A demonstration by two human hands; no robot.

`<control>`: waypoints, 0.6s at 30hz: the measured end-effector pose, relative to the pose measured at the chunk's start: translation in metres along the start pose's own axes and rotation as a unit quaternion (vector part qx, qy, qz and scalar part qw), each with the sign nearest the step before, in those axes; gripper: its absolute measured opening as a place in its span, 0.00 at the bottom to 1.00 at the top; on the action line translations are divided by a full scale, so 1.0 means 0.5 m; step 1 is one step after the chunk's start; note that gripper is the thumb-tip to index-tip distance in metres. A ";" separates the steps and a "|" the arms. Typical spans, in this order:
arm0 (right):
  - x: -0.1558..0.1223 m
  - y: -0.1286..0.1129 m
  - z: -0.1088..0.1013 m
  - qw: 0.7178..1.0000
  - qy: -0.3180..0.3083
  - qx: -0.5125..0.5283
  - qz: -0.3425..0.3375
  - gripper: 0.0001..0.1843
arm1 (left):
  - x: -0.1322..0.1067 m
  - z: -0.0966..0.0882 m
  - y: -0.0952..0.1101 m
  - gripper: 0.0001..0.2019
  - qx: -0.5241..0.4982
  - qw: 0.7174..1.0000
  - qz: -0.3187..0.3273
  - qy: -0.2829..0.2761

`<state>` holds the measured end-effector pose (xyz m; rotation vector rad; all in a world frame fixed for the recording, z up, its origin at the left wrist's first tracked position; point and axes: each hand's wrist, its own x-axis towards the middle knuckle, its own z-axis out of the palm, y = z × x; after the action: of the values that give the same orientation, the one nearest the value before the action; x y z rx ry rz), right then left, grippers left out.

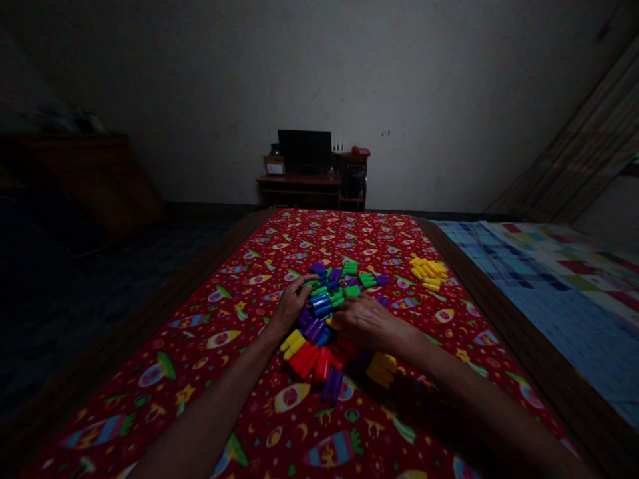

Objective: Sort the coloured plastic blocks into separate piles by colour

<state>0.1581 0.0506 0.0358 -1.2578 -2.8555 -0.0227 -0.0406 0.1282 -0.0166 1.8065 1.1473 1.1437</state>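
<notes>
A loose pile of plastic toy blocks, each shaped like joined tubes, lies on a red patterned cloth (210, 339). My left hand (290, 305) rests at the pile's left edge with its fingers apart, the tips at a green block (314, 285). Beside them sits a blue block (321, 305). Reaching over from the right, my right hand (367, 320) has its fingers closed on a yellow block (332, 323), which is mostly hidden beneath them. Nearer to me are a red block (303, 361), a purple block (332, 386) and another yellow block (382, 369).
A separate cluster of yellow blocks (429, 273) lies to the right on the cloth. Beyond the far edge stands a desk (299, 189) with a dark monitor (305, 150). On the right is a surface with a blue checked cover (519, 313); wooden furniture (80, 179) stands left.
</notes>
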 end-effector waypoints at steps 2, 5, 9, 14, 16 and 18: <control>0.001 -0.008 0.003 1.000 0.010 -0.006 0.008 0.08 | 0.001 0.000 -0.002 0.20 0.001 1.000 0.006 0.002; 0.000 0.008 -0.002 0.997 0.061 0.047 0.015 0.09 | 0.003 -0.001 -0.006 0.20 0.002 1.000 0.012 0.002; -0.011 0.084 -0.022 0.968 0.171 0.170 0.068 0.15 | 0.002 -0.001 -0.005 0.20 -0.002 1.000 0.004 0.004; -0.060 0.224 -0.035 0.894 0.309 0.139 0.293 0.18 | 0.000 -0.002 -0.001 0.19 -0.007 1.000 -0.003 -0.005; -0.093 0.275 -0.029 0.860 0.341 0.085 0.370 0.17 | 0.000 -0.001 -0.001 0.19 -0.009 1.000 -0.003 -0.008; -0.126 0.316 -0.021 0.837 0.345 0.047 0.421 0.18 | 0.001 -0.002 -0.001 0.19 -0.010 1.000 0.000 -0.007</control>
<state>0.3175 0.1104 0.0456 -1.8668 -1.5392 -0.2537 -0.0414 0.1290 -0.0167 1.7967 1.1239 1.1368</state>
